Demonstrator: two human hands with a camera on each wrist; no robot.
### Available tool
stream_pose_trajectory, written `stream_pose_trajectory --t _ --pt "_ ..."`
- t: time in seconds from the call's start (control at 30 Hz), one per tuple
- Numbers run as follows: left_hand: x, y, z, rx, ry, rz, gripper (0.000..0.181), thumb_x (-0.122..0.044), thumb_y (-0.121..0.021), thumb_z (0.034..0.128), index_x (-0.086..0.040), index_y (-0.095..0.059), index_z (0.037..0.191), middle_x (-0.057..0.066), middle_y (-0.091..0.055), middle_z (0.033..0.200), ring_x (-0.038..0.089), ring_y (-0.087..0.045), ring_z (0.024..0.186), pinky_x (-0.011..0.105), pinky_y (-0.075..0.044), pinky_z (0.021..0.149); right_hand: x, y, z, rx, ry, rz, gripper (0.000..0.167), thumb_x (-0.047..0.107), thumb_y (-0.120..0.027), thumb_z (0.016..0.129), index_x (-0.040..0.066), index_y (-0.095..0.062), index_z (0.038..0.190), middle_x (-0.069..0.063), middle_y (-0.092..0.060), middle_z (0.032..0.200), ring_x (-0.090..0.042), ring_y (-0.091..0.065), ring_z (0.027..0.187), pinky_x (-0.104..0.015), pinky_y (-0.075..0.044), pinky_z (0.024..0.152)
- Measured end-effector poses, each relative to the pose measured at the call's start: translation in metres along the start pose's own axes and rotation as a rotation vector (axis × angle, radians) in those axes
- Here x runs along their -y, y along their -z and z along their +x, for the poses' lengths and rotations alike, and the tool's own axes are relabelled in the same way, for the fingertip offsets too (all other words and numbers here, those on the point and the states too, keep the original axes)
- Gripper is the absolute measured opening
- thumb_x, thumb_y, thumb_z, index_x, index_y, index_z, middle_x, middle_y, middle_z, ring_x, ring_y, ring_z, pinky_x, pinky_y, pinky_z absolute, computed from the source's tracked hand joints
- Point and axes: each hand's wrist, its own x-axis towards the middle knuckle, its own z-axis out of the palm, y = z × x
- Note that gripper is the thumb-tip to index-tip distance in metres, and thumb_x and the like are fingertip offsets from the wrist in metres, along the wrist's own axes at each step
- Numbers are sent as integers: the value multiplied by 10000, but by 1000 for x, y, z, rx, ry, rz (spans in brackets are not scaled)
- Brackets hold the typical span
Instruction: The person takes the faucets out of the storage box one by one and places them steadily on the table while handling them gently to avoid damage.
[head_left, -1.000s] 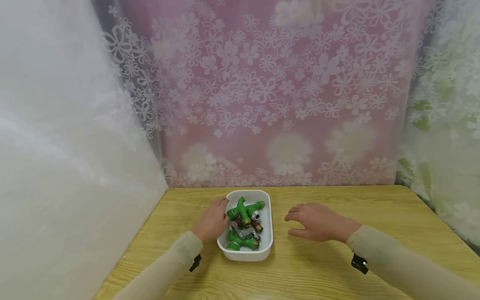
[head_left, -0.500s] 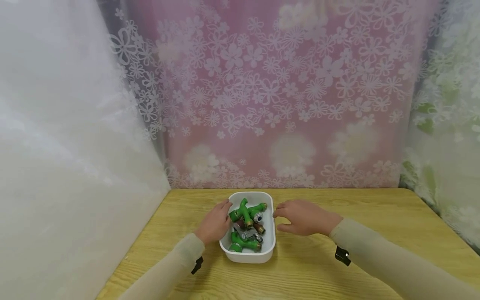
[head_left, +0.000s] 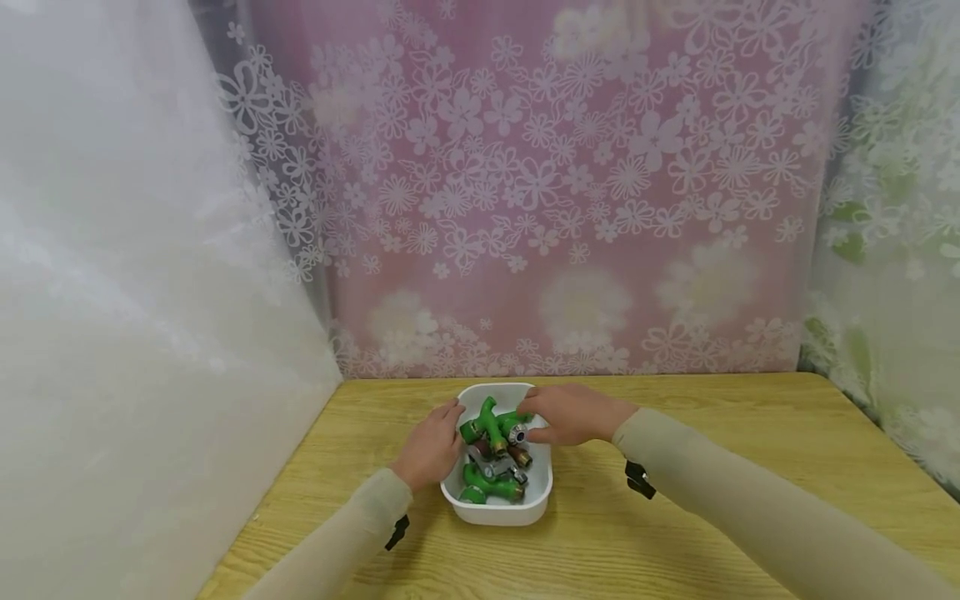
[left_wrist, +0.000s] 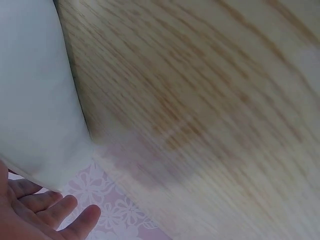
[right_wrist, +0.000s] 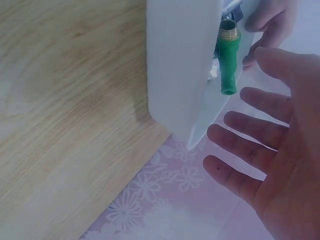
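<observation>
A white tub (head_left: 500,516) holds several green, branched pipe fittings with brass threaded ends. One Y-shaped green fitting (head_left: 489,423) lies on top, and another green fitting (head_left: 477,483) is at the near end. Between them are a grey metal part (head_left: 491,467) and a brown piece with a brass end (head_left: 520,456). My left hand (head_left: 430,448) rests at the tub's left rim, fingertips over the edge. Over the right rim reaches my right hand (head_left: 573,414), fingers spread beside the far green fitting (right_wrist: 229,65); the right wrist view shows nothing between fingers and thumb.
The tub stands on a wood-grain table (head_left: 675,500). A pink flowered curtain (head_left: 570,208) hangs behind the table's far edge. White sheeting (head_left: 150,292) borders the left side, and a pale flowered curtain (head_left: 885,292) the right.
My right hand has moved left from the bare table to over the tub's right rim. My left hand has stayed at the left rim, and the fittings lie as before.
</observation>
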Motion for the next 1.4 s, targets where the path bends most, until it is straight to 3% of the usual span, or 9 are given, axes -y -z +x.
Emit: stream_pose_trajectory --t 0.43,0.77,1.17,1.3,1.4 --pt "2 -5 1 -36 10 18 469 -189 -453 1033 -36 -468 1477 163 -434 1555 327 -472 1396 488 -433 1125 11 6 46 50 35 -16 477 442 -623 981 200 -611 1392 -39 -580 1429 -220 -582 1281 -461 -516 1030" --pt "-1 -4 1 -27 6 2 445 -199 -447 1054 -19 -473 1460 178 -428 1553 341 -462 1398 497 -442 1113 23 4 69 81 74 -7 506 403 -668 961 188 -592 1413 0 -576 1442 -178 -554 1315 -397 -495 1067" --pt "0 -5 0 -12 13 -4 451 -211 -432 1065 -25 -453 1474 168 -407 1570 343 -461 1400 502 -451 1103 32 -6 88 180 16 63 525 265 -693 953 146 -561 1447 -1 -569 1455 -165 -545 1322 -365 -491 1068" --pt "1 -5 -1 -16 10 -10 456 -190 -437 1058 -24 -443 1483 170 -405 1572 347 -460 1400 503 -450 1103 35 -9 93 187 -4 51 496 227 -703 949 141 -586 1423 8 -596 1426 -151 -575 1286 -337 -511 1041" --pt "2 -5 -1 -17 11 -6 470 -191 -440 1054 -31 -433 1495 158 -402 1578 339 -459 1401 502 -456 1097 36 -12 96 177 -21 26 373 214 -707 945 145 -672 1310 19 -681 1271 -119 -654 1103 -303 -557 928"
